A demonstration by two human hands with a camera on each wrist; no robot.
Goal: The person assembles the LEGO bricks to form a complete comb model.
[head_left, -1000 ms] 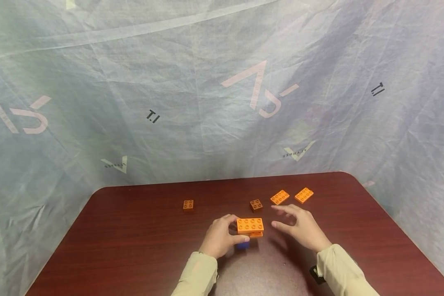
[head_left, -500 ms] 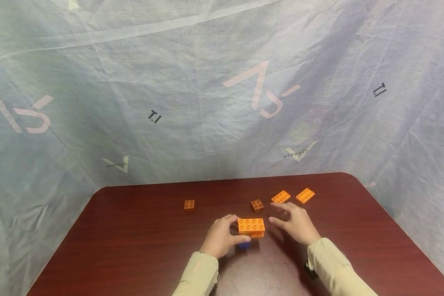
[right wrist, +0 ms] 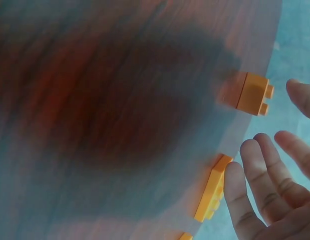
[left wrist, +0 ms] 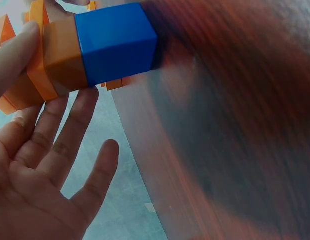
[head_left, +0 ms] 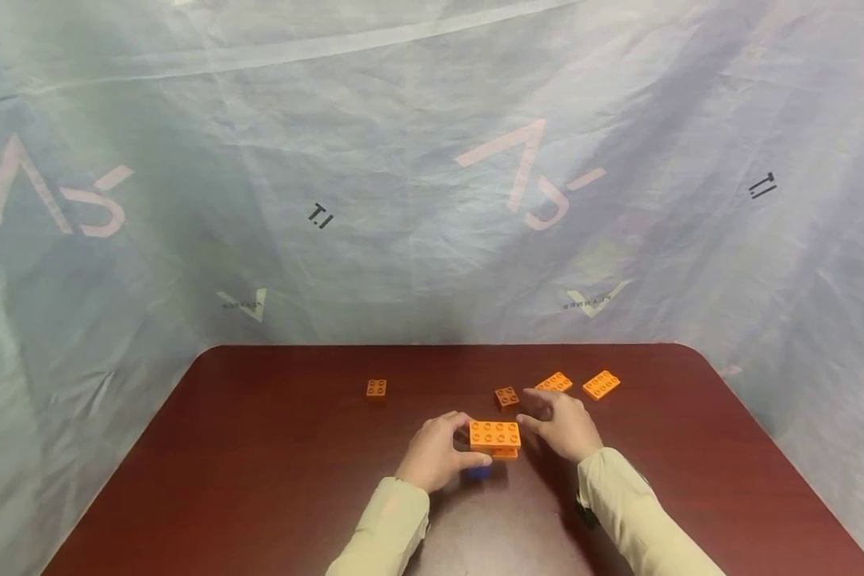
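My left hand (head_left: 435,452) grips a stack of toy building bricks (head_left: 494,436), thumb on the near side and fingers on the far side. At its bottom is a blue brick (left wrist: 117,45); above it, darker orange bricks alternate with bright orange plates. The stack stands upright on or close over the table. To its right, my right hand (head_left: 565,424) hovers with fingers apart and holds nothing. Just beyond those fingertips sits a darker orange four-stud brick (head_left: 506,398), studs up. The right fingers partly cover an orange plate (head_left: 556,382) in the head view.
Another orange plate (head_left: 601,385) lies at the far right of the reddish-brown table (head_left: 259,480). A second four-stud brick (head_left: 377,389) sits farther left near the back. A grey-white printed sheet (head_left: 374,160) hangs behind the table's rear edge.
My right hand has moved left and a little forward, towards the stack and the nearby four-stud brick. My left hand keeps its grip on the stack. The head view has shifted slightly.
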